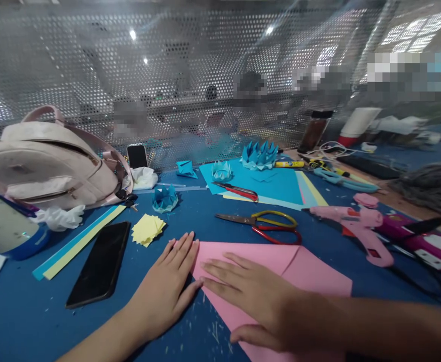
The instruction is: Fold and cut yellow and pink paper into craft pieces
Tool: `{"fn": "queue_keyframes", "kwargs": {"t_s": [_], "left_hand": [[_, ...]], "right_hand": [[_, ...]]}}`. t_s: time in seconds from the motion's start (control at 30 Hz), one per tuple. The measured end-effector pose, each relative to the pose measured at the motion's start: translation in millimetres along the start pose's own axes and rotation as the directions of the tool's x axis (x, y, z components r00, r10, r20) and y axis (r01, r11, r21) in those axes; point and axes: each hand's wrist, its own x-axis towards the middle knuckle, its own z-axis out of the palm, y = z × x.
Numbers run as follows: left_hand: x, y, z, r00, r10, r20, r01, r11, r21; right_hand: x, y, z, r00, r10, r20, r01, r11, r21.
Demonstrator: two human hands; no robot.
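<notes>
A sheet of pink paper (299,274), folded along a diagonal, lies on the blue table (24,317) in front of me. My left hand (167,286) lies flat, fingers together, pressing the paper's left corner. My right hand (254,296) lies flat on the fold, fingers pointing left, its fingertips close to my left hand. Neither hand grips anything. Just beyond the paper lie scissors (265,223) with red and yellow handles.
A black phone (99,264) and yellow paper squares (148,229) lie to the left, with blue and yellow strips (77,241) and a pink backpack (50,161). A pink glue gun (356,223) sits at right. Blue folded paper crowns (260,153) and blue sheets lie farther back, before a perforated metal wall.
</notes>
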Motion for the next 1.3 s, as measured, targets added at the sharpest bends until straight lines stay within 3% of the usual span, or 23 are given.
{"fn": "queue_keyframes", "kwargs": {"t_s": [0.37,0.8,1.3], "left_hand": [[0,1,-0.8,0.999,-0.001,0.041,0.001,1.0,0.019],[1,1,-8.4,0.993,-0.045,0.113,0.05,0.998,-0.041],[-5,-1,-3.2,0.998,-0.065,0.002,0.065,0.998,0.001]], "right_hand": [[3,-2,-7,0.995,0.032,0.094,-0.039,0.997,0.07],[6,2,-2,0.995,0.057,0.083,-0.063,0.995,0.073],[2,2,3,1.0,0.024,-0.001,-0.024,0.999,0.023]]}}
